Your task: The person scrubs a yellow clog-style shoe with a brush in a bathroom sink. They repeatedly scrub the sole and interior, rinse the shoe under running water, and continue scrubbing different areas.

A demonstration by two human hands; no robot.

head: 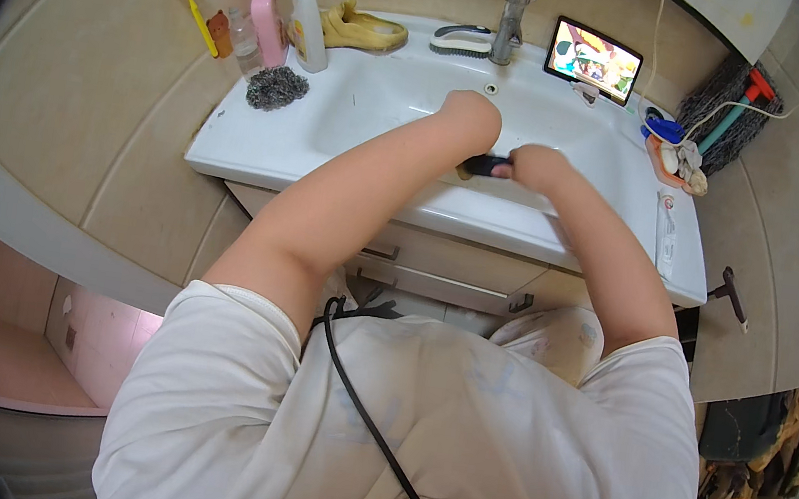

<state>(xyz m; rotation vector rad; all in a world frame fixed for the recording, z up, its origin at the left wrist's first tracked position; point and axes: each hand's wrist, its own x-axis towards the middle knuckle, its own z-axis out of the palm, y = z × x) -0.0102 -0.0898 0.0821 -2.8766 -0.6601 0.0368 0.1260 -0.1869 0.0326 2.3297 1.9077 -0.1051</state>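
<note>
Both my hands are over the white washbasin (pixel 405 205). My right hand (pixel 538 165) is closed around one end of a dark, elongated object (pixel 485 164), whose kind I cannot make out. My left hand (pixel 474 114) is bent down over the basin just left of it, its fingers hidden behind the wrist. Below the dark object's left end shows a small bit of a yellowish-brown item (pixel 463 172), mostly hidden by my left arm. A yellow cloth shoe (pixel 367 32) lies on the back rim, beside a scrubbing brush (pixel 462 40).
Left on the rim are a steel wool pad (pixel 277 89), a pink pump bottle (pixel 269 24) and a white bottle (pixel 306 18). The faucet (pixel 509 25) and a lit tablet (pixel 593 61) stand behind; a soap dish (pixel 664 162) and toothpaste tube (pixel 665 235) lie right. A black cable crosses my shirt.
</note>
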